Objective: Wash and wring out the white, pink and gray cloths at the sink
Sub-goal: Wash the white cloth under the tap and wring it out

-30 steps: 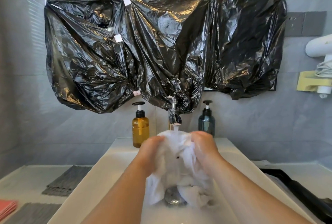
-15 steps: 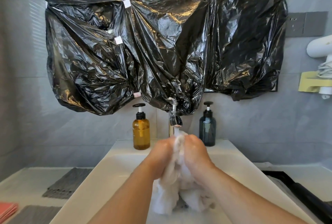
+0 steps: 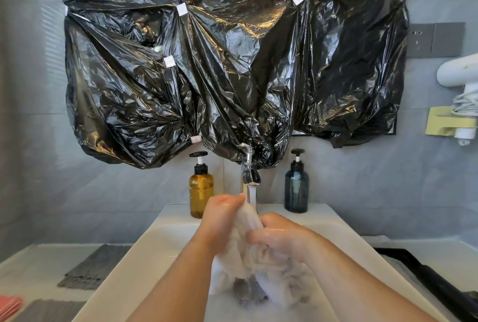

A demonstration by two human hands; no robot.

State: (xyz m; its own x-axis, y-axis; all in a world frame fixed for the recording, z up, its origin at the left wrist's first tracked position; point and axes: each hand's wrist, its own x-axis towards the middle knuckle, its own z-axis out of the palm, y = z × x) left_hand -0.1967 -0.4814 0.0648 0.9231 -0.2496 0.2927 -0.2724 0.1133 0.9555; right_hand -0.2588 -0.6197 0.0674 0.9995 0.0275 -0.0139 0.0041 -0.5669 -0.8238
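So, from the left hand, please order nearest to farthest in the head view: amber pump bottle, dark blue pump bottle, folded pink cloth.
1. Amber pump bottle, behind the left hand.
2. Dark blue pump bottle, back right.
3. Folded pink cloth, far left.

Wall: we see gray tiles with faint joints.
Covering: crinkled, glossy black plastic sheeting hangs on it, fixed with white tape squares.
Switches: a gray switch plate sits right of the sheeting.
Far right: a white hair dryer rests in a yellow-green holder.
Counter: we make out a white countertop at the left.
Bottles: an amber pump bottle and a dark blue pump bottle flank the chrome faucet.
Light: pale stripes fall across the left wall.
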